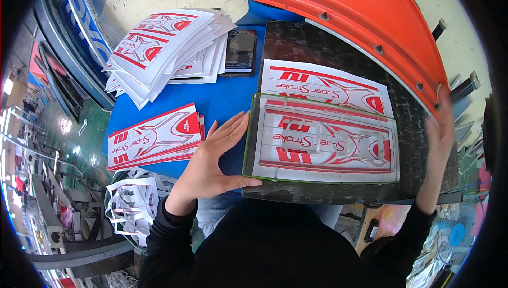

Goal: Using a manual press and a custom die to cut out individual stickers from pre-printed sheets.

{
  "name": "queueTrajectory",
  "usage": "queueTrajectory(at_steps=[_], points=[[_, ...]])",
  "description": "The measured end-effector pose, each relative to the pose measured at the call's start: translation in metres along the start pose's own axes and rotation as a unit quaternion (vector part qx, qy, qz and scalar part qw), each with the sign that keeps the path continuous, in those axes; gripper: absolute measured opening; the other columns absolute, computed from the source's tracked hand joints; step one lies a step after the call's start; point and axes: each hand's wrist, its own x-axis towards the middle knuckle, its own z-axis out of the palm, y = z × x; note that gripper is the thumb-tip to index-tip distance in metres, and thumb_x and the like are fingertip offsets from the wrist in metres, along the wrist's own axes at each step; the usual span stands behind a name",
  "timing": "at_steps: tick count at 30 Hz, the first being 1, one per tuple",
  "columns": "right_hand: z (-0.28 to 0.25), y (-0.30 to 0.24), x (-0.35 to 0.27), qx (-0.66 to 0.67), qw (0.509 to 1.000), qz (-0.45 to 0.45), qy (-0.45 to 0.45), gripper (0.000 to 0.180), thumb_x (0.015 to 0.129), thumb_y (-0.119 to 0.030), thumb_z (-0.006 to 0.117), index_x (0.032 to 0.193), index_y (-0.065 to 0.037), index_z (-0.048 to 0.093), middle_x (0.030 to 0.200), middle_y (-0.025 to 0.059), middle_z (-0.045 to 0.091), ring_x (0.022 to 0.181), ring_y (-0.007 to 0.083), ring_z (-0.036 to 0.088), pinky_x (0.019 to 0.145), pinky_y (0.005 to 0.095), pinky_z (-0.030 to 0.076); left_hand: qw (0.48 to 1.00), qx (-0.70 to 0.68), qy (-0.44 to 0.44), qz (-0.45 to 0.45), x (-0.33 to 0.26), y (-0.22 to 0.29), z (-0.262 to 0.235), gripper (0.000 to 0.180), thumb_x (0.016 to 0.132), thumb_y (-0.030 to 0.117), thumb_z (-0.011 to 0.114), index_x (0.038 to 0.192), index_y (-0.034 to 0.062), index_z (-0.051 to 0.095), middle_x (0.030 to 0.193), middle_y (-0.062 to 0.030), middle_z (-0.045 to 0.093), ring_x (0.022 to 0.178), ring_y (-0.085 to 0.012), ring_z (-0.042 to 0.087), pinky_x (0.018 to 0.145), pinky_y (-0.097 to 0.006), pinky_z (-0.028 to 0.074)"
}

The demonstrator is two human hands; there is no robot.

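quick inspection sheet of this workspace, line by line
surface: blue table with a dark press bed.
job's things: clear green-edged template lies over a red-and-white printed sheet.
clutter: fanned sheet stack, smaller stack, phone, cut scraps.
grippers: left hand flat against the template's edge; right hand at the orange press lid.
cables: nothing seen.
surroundings: fan, floor.

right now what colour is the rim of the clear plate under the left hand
Green, a thin edge around the clear plate the left hand touches; seen in the head view.
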Motion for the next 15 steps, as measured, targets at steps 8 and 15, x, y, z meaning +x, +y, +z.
queueTrajectory(at_steps=[8,15], points=[[0.042,-0.082,-0.070,-0.057,0.956,-0.145,-0.250,0.068,0.062,-0.046,0.091,0.109,-0.004,0.066,0.106,0.0119,0.061,0.100,0.0318,0.059,0.093,0.0474,0.044,0.995,-0.081,0.037,0.044,0.005,-0.001,0.001,0.114,0.059,0.033,0.097,0.151,-0.0033,0.040,0.155,-0.0229,0.044,0.149,-0.0373,0.033,0.120,-0.059,0.020],[0.043,-0.066,-0.076,-0.096,0.950,-0.207,-0.212,0.071,0.057,-0.057,0.089,0.098,-0.003,0.068,0.093,0.0086,0.057,0.085,0.0275,0.057,0.087,0.0447,0.042,0.962,-0.259,0.076,0.044,0.004,0.001,0.016,0.111,0.059,0.022,0.096,0.150,-0.0074,0.039,0.156,-0.0252,0.041,0.148,-0.0358,0.035,0.122,-0.048,0.023]])
